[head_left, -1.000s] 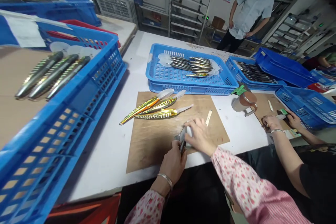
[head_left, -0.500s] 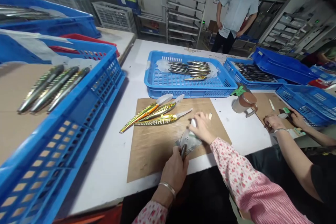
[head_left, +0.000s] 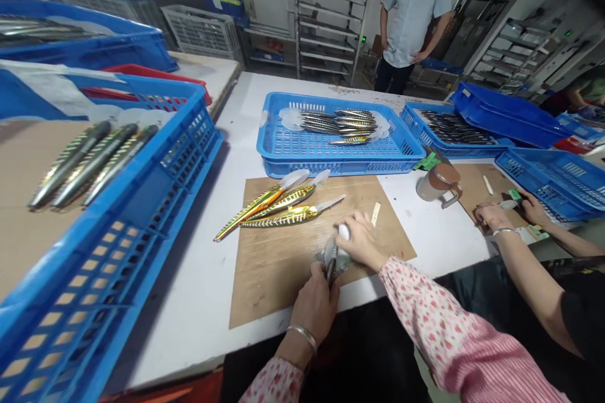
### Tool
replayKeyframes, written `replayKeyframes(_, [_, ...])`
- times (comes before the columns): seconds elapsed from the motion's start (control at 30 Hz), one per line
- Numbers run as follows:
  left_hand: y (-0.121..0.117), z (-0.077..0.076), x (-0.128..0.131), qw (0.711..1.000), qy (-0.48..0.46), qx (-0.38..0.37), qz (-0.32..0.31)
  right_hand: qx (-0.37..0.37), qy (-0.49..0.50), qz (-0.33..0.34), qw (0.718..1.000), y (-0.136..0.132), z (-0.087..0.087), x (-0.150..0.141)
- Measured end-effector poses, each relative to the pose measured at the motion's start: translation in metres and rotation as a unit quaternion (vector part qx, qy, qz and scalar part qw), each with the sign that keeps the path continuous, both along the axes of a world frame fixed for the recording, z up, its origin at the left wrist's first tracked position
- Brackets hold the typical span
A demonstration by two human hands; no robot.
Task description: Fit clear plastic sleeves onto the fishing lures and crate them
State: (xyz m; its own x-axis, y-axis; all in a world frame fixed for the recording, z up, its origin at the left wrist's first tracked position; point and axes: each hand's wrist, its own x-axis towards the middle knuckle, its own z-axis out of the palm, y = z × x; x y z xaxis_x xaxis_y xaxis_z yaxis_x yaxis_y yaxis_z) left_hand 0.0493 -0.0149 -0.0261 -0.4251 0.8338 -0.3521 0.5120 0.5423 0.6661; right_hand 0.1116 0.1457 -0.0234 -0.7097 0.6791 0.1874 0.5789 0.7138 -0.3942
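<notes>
My left hand [head_left: 312, 307], at the front of the brown cardboard sheet [head_left: 269, 283], is closed around a dark fishing lure [head_left: 330, 269]. The lure's clear lip [head_left: 329, 248] points away from me, and most of its body is hidden by the fingers. Right beside that lip, my right hand [head_left: 365, 242] grips a small white rounded object [head_left: 344, 232] whose kind I cannot make out. Beyond both hands lie three gold, striped lures [head_left: 283, 220] with clear lips. A pale flat stick [head_left: 375, 214] rests just past my right hand.
A blue basket [head_left: 340, 167] with several lures stands behind the cardboard. To the left is a taller blue crate [head_left: 155, 182] holding lures. A brown-lidded cup [head_left: 439, 184] stands at right, near a co-worker's hands [head_left: 494, 215]. Another person [head_left: 416, 16] stands at the back.
My right hand has moved slightly left, bringing the white object against or close to the lure's lip. The lip has turned and looks narrower. More of the pale stick shows.
</notes>
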Motion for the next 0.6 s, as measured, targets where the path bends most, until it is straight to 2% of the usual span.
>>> replayKeyframes(0.1, [-0.003, 0.006, -0.002, 0.999, 0.025, -0.028, 0.005, 0.029, 0.008, -0.058, 0.998, 0.024, 0.008, -0.004])
replayKeyframes(0.17, [-0.008, 0.013, -0.008, 0.997, 0.065, -0.034, -0.033, 0.023, 0.047, -0.087, 0.995, 0.040, 0.018, -0.004])
replayKeyframes(0.23, [-0.012, 0.019, -0.018, 0.986, 0.131, -0.030, -0.096, 0.000, 0.111, -0.087, 0.990, 0.048, 0.027, 0.000])
replayKeyframes(0.3, [-0.013, 0.023, -0.029, 0.967, 0.210, -0.030, -0.141, -0.014, 0.164, -0.046, 0.985, 0.047, 0.029, 0.007])
replayKeyframes(0.4, [-0.006, 0.023, -0.045, 0.942, 0.286, -0.042, -0.171, -0.008, 0.167, 0.047, 0.985, 0.042, 0.019, 0.017])
replayKeyframes(0.5, [0.002, 0.017, -0.055, 0.934, 0.294, -0.054, -0.197, -0.006, 0.136, 0.090, 0.987, 0.040, 0.003, 0.021])
replayKeyframes(0.6, [0.004, 0.011, -0.058, 0.936, 0.285, -0.049, -0.203, -0.014, 0.113, 0.112, 0.987, 0.033, -0.002, 0.010])
